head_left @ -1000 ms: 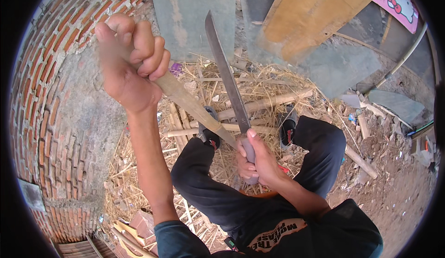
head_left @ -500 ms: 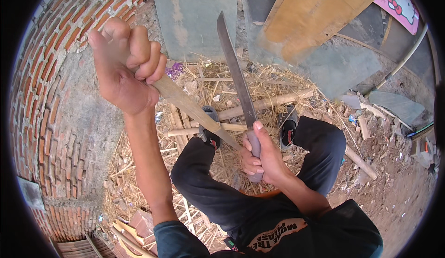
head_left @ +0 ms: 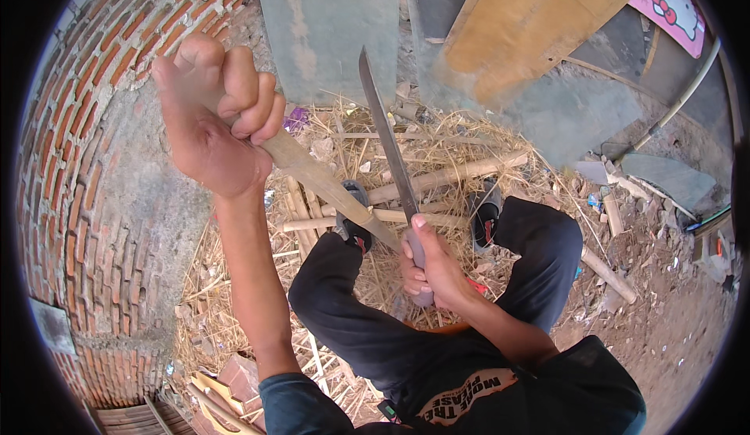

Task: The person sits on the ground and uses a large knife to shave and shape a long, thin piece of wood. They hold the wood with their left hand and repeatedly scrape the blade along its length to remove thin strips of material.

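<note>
Raised on the left, my left hand (head_left: 217, 118) is closed round the upper end of a long, tan strip of bamboo or wood (head_left: 316, 183). This strip slants down to the right, and its lower end comes close to my right hand (head_left: 436, 269). The fingers of that hand wrap the handle of a machete (head_left: 388, 138), with the thumb along the top of the grip. Its dark blade points up and away, tilted a little left. Whether blade and strip touch near the handle, I cannot tell.
Several bamboo poles (head_left: 457, 173) lie over straw and shavings between my shoes (head_left: 484, 220). A brick wall (head_left: 101, 224) rises on the left. Grey sheets (head_left: 332, 36) and a brown board (head_left: 531, 21) stand at the back. A pole (head_left: 609, 275) lies by my right knee.
The machete and my right hand have shifted slightly left, and the blade tip is lower. My left hand and the strip have barely moved. A bit of red now shows beside my right wrist.
</note>
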Action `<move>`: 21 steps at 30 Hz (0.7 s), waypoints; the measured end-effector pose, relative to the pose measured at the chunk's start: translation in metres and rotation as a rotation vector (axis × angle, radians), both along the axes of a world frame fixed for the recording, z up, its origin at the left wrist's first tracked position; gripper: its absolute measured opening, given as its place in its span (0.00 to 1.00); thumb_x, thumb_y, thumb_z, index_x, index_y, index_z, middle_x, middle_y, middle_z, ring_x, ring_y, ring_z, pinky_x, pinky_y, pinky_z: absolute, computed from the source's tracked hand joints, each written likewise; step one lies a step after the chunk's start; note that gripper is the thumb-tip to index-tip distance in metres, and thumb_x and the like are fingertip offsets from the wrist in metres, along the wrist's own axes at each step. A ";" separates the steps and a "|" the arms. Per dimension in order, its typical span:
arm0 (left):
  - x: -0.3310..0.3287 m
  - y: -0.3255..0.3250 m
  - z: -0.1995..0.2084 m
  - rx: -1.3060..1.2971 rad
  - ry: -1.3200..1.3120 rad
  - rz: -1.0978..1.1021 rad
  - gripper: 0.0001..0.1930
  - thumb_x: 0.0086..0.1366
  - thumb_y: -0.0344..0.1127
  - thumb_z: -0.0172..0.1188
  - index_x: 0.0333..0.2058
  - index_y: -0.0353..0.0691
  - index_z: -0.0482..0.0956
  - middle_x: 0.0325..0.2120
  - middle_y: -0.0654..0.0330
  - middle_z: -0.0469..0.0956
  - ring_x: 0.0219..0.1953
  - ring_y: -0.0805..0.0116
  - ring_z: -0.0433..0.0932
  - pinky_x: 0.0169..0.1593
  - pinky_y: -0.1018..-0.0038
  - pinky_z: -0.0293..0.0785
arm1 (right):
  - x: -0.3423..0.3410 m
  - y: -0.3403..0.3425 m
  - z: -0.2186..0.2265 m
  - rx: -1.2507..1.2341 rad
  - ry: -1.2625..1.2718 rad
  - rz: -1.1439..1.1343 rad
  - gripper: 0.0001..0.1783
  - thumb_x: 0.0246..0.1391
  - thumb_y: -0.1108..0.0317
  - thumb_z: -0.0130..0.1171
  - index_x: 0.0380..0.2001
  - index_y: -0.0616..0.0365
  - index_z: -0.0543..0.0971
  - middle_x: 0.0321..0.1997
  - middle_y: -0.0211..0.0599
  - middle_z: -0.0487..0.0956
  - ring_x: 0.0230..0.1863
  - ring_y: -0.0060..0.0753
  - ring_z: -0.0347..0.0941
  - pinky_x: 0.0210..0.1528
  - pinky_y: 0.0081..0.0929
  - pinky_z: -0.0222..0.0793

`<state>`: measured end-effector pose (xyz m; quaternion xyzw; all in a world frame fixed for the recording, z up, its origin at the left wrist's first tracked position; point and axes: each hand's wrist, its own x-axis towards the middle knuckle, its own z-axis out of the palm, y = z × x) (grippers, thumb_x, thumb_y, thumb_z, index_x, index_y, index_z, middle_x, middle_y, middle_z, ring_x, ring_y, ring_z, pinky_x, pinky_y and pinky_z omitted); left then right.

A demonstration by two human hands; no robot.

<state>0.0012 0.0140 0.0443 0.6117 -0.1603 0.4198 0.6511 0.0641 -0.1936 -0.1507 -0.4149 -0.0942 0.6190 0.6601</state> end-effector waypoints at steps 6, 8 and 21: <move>0.002 0.001 0.001 0.036 -0.011 -0.040 0.22 0.78 0.58 0.39 0.33 0.46 0.61 0.17 0.71 0.54 0.15 0.83 0.49 0.16 0.85 0.47 | -0.011 -0.015 0.020 0.274 -0.179 -0.093 0.28 0.71 0.41 0.41 0.27 0.54 0.64 0.14 0.25 0.59 0.12 0.18 0.53 0.14 0.21 0.48; 0.005 -0.003 0.002 0.045 -0.010 -0.080 0.22 0.78 0.58 0.39 0.33 0.46 0.61 0.18 0.71 0.54 0.15 0.83 0.49 0.16 0.85 0.47 | -0.023 -0.006 -0.002 0.185 -0.226 -0.050 0.28 0.71 0.40 0.42 0.27 0.54 0.64 0.14 0.25 0.59 0.11 0.18 0.52 0.14 0.22 0.49; -0.005 0.002 0.000 0.050 -0.004 -0.032 0.23 0.77 0.60 0.41 0.34 0.45 0.61 0.19 0.71 0.55 0.16 0.83 0.51 0.17 0.86 0.50 | -0.016 -0.001 -0.038 0.021 0.022 -0.024 0.33 0.68 0.32 0.37 0.26 0.52 0.62 0.11 0.24 0.55 0.08 0.19 0.48 0.13 0.23 0.49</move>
